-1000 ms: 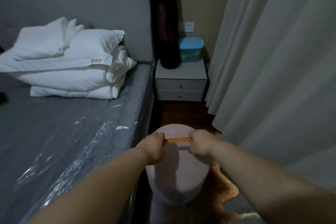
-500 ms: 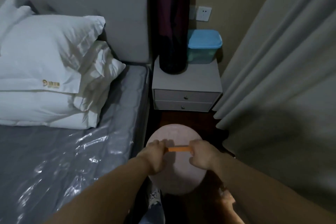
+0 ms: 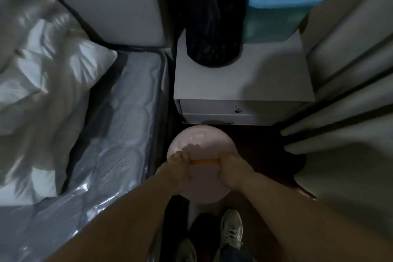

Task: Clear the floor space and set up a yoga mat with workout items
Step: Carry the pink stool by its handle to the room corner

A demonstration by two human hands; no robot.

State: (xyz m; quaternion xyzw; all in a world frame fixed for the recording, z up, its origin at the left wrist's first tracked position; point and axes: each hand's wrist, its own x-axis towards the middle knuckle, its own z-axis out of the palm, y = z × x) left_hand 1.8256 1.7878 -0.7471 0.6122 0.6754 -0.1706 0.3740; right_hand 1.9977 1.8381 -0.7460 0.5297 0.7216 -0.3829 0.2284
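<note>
Low in centre frame, left hand (image 3: 177, 173) and right hand (image 3: 232, 173) each curl their fingers around an end of an orange handle (image 3: 205, 161), holding a round pink stool (image 3: 201, 164) above dark floor, just below the grey nightstand (image 3: 242, 83). Upper centre, a dark rolled yoga mat (image 3: 212, 17) stands upright on the nightstand, beside a blue-lidded container (image 3: 282, 6). Left: plastic-wrapped mattress (image 3: 110, 155), white pillows (image 3: 42, 83). Right: grey curtain (image 3: 350, 102). Bottom: sneakers (image 3: 230, 232).
</note>
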